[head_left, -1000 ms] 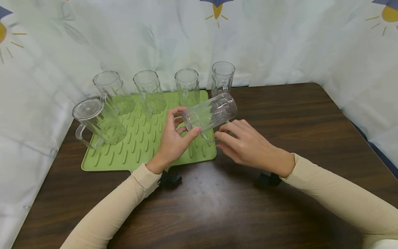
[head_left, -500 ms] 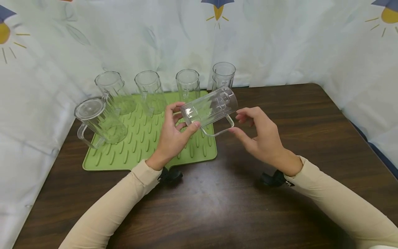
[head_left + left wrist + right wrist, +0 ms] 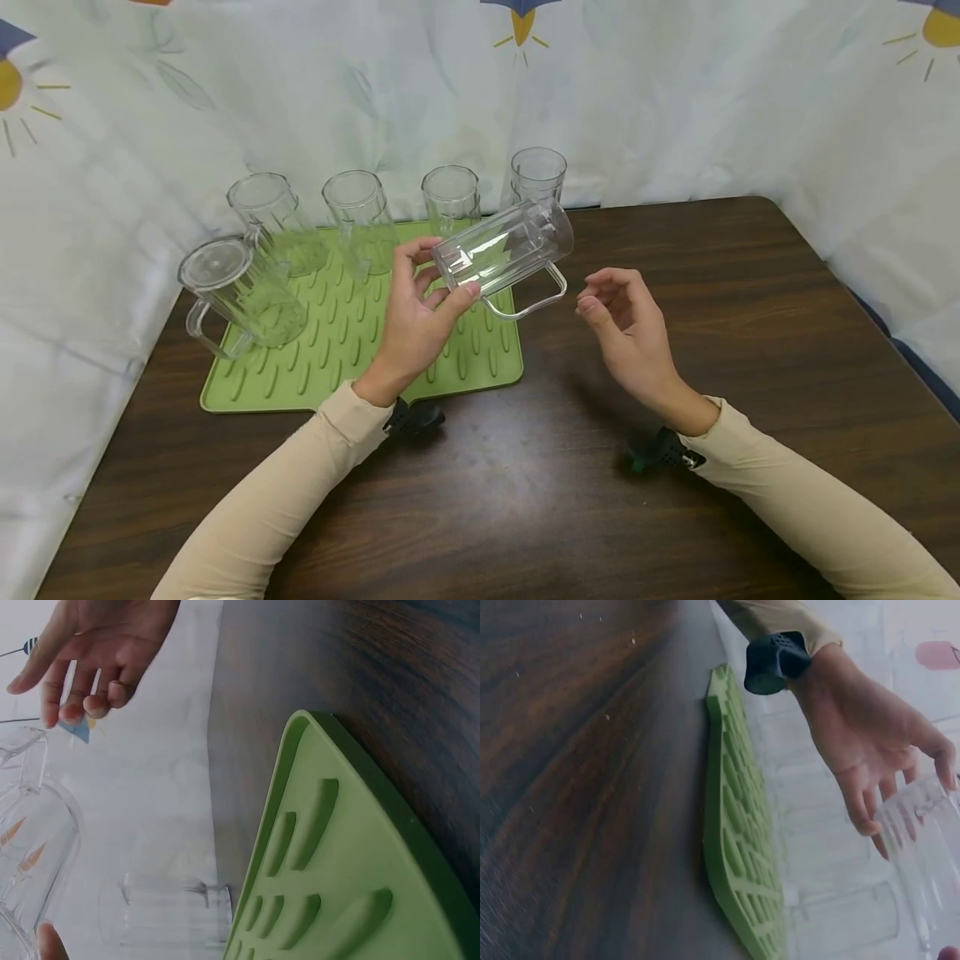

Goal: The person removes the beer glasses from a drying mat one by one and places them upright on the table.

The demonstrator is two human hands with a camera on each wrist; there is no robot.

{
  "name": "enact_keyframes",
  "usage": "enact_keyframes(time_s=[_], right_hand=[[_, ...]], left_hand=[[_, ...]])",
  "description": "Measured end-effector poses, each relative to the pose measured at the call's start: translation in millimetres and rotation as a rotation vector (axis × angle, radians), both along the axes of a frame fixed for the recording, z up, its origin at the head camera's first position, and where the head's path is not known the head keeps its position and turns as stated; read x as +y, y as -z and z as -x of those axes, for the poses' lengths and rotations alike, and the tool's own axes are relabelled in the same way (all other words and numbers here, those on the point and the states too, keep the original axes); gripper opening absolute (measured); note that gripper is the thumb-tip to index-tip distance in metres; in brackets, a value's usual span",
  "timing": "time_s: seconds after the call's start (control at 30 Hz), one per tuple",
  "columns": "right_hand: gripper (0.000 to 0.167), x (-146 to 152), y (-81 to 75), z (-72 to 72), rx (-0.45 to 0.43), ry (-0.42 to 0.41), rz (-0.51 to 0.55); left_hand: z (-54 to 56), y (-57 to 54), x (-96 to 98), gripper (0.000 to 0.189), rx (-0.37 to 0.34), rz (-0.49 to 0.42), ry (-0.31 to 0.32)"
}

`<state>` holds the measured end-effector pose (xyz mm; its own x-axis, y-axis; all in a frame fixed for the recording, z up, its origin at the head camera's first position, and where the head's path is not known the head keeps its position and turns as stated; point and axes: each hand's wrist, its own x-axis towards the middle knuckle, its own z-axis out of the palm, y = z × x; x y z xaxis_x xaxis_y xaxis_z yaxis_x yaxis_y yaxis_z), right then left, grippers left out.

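My left hand (image 3: 422,312) grips a clear beer mug (image 3: 501,248) at one end, thumb on the near side and fingers on the far side. The mug lies tilted on its side in the air over the green drying mat (image 3: 352,367). Its handle faces toward me and to the right. Beside that handle, my right hand (image 3: 633,337) hovers with fingers loosely bent, holding nothing. In the right wrist view the left hand (image 3: 870,750) pinches the mug (image 3: 922,840) between thumb and fingers. The left wrist view catches my right hand (image 3: 112,645) apart from the mug.
On the mat's left, a mug (image 3: 251,292) stands upside down. Two more mugs (image 3: 273,221) (image 3: 363,221) and a third (image 3: 452,196) stand along its back edge. Another mug (image 3: 538,173) is behind the held one. Dark wooden table (image 3: 712,275) surrounds the mat; a white curtain (image 3: 675,100) hangs behind.
My right hand has let go of the mug's handle and moved away to the right. The mug has risen slightly in my left hand.
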<state>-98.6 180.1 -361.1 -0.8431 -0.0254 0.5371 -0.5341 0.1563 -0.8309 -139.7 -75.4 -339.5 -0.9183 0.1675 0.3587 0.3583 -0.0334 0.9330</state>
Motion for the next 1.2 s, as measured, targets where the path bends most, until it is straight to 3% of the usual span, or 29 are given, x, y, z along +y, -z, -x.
enact_keyframes(time_s=[0.2,0.4,0.53,0.77,1.2], right_hand=[[0.022,-2,4.1,-1.5,-0.089,0.002,0.035],[0.019,-3,9.2,-2.4,-0.129,-0.054,0.105],[0.017,-5,12.2,-3.0,-0.151,-0.111,0.188],[0.014,-11,15.4,-4.6,-0.3,-0.252,0.464],[0.023,-17,13.3,-6.3,-0.505,-0.392,0.672]], left_hand=[[-1.2,-0.4,3.4,0.067,-0.008,-0.03,0.02],[-2.1,1.1,7.5,0.069,-0.016,-0.04,0.027],[-1.8,3.3,10.5,0.069,-0.013,-0.04,0.03],[-1.6,5.3,15.0,0.066,-0.016,-0.043,0.047],[-1.4,9.0,21.6,0.073,-0.02,-0.054,0.037]])
